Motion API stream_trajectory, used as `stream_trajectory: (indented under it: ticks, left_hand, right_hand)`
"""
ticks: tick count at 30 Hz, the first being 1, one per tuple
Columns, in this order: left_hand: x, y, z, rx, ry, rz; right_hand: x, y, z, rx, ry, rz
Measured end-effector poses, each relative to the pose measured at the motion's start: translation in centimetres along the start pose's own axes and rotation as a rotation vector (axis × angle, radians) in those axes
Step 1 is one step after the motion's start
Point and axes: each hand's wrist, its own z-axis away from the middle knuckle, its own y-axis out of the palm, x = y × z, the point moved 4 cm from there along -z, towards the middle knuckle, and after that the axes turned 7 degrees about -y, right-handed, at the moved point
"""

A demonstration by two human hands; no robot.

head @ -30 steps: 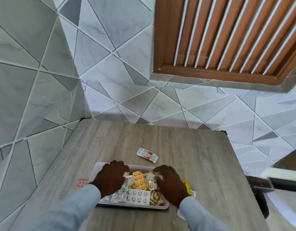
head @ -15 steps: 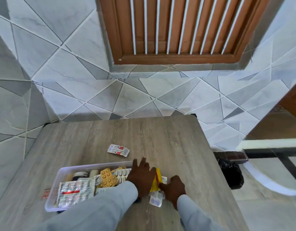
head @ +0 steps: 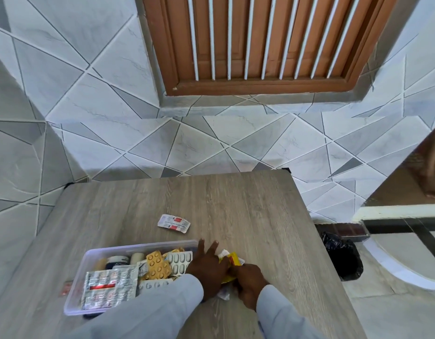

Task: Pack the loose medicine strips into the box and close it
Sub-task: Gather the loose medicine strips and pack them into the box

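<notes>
A clear plastic box sits open on the wooden table, filled with blister strips, among them an orange strip and a large silver strip. My left hand lies at the box's right end, fingers spread, touching a yellow medicine strip. My right hand pinches that yellow strip just outside the box. More white strips lie partly hidden under both hands. One white and red strip lies loose beyond the box. A pink strip peeks out at the box's left side.
The table stands against a tiled wall, under a wooden window frame. The table's right edge drops to the floor, where a black bag sits. No lid is visible.
Both hands left the middle of the box and went to its right end, where they closed in on the yellow strip. My view swung right, so the box now appears further left.
</notes>
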Motion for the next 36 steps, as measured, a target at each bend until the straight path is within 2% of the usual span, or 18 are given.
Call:
stream_trajectory:
  ticks: [3, 6, 11, 14, 19, 22, 25, 27, 29, 31, 36]
  left_hand:
    - [0.4, -0.6, 0.1, -0.056, -0.027, 0.136]
    - [1.4, -2.2, 0.7, -0.125, -0.056, 0.269]
    - [6.0, -4.5, 3.2, -0.43, -0.188, 0.694]
    - [10.4, -3.7, 5.7, -0.365, -0.254, 1.089]
    - [16.9, 0.1, 11.1, -0.354, -0.462, 1.353]
    - [19.1, 1.9, 13.0, -0.3, -0.526, 1.276]
    - [21.6, 3.6, 13.1, -0.278, -0.577, 1.103]
    - [22.7, 4.8, 12.7, -0.21, -0.546, 1.04]
    - [23.3, 5.3, 12.2, -0.186, -0.495, 0.941]
    - [23.7, 5.9, 11.5, -0.167, -0.394, 0.863]
    - [25.5, 7.5, 10.2, -0.17, -0.252, 0.909]
  right_hand:
    - [0.3, -0.6, -1.1, 0.007, 0.015, -0.051]
    - [3.7, -0.9, 1.0, 0.034, -0.093, -0.064]
    - [8.0, 2.2, 2.5, 0.261, -0.197, -0.125]
    - [7.8, 7.1, 4.5, 0.377, -0.181, -0.081]
    - [3.5, 14.9, 7.0, 0.497, -0.118, 0.055]
    - [1.9, 17.7, 7.1, 0.481, -0.177, 0.214]
    - [2.1, 18.3, 7.0, 0.378, -0.275, 0.423]
    - [2.7, 18.4, 6.6, 0.282, -0.362, 0.621]
    - [3.3, 18.4, 6.1, 0.209, -0.484, 0.922]
    - [3.5, 18.8, 6.0, 0.139, -0.533, 1.147]
    - [3.0, 20.9, 6.5, 0.124, -0.567, 1.212]
